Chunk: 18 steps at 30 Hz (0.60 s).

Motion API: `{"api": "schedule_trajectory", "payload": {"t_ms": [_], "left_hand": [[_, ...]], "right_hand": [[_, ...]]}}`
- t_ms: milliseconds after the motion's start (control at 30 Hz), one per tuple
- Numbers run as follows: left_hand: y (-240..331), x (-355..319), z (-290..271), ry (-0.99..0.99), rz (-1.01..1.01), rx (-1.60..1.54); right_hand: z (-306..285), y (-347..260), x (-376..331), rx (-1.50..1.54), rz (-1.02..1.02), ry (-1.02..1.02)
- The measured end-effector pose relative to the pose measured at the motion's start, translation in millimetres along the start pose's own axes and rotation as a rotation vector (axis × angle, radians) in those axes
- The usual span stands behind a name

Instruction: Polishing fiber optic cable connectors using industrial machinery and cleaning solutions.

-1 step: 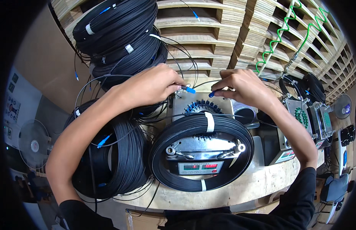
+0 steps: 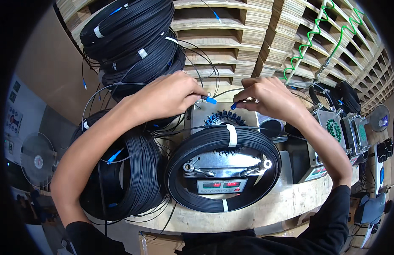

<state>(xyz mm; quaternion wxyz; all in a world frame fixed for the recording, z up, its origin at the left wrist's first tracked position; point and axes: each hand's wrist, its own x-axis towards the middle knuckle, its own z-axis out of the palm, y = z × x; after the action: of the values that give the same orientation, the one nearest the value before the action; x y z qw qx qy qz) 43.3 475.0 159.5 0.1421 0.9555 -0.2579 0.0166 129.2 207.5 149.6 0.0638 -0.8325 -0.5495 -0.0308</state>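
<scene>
My left hand point(image 2: 173, 93) pinches a black cable end with a blue fibre-optic connector point(image 2: 211, 100) that points to the right. Facing it across a small gap, my right hand point(image 2: 271, 97) holds a small dark-blue piece point(image 2: 234, 105), perhaps a connector cap, between thumb and finger. Below both hands lies a metal machine point(image 2: 205, 114) with a ring of dark connector slots point(image 2: 224, 117) on top and a lit red and green display panel point(image 2: 222, 185) in front. A tied coil of black cable point(image 2: 186, 148) leans against it, encircling the panel.
Black cable coils are stacked high at the back left point(image 2: 133, 46), and another large coil point(image 2: 146, 178) stands left of the machine. Similar machines point(image 2: 330, 127) sit on the right. Wooden pallets point(image 2: 218, 38) rise behind the wooden table point(image 2: 265, 202). Green coiled hoses point(image 2: 305, 46) hang back right.
</scene>
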Motion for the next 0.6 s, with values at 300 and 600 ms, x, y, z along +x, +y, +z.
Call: {"api": "schedule_trajectory", "payload": {"t_ms": [300,600], "left_hand": [[12,2,7,0.014,0.01,0.078],[27,12,12,-0.059,-0.088,0.069]], "right_hand": [[5,-16,17,-0.22,-0.059,-0.142],[-1,-33,26,-0.411,-0.123,-0.102]]}}
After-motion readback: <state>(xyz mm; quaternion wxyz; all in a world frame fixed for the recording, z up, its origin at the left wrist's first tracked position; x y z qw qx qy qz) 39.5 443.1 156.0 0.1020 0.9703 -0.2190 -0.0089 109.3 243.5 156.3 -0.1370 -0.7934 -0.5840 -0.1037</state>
